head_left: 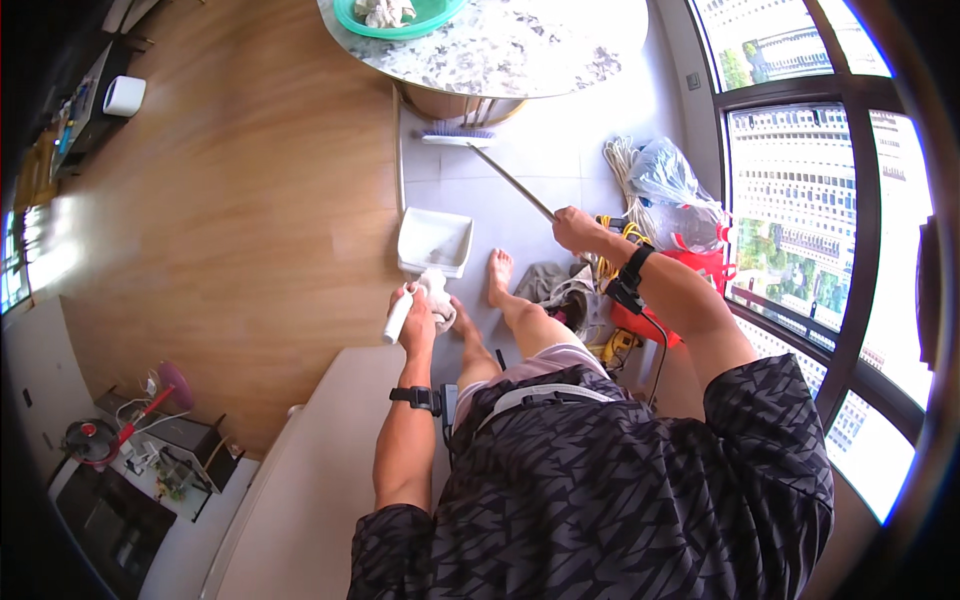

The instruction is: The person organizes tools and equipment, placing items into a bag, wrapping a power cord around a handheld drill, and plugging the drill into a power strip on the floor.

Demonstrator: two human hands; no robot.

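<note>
My right hand is closed around the long handle of a broom. The broom's white head with purple bristles lies on the grey tiles near the base of a round table. In my left hand is the white handle of a dustpan, with a crumpled whitish cloth bunched against the fingers. The white dustpan sits just beyond that hand, low over the tiles beside the wood floor's edge. Its inside shows some greyish specks, too small to make out.
A marbled round table stands ahead, bearing a green basin with cloth inside. To the right, by the windows, are a clear plastic bag, coiled cords, a plastic bottle, a red bag and grey clothing.
</note>
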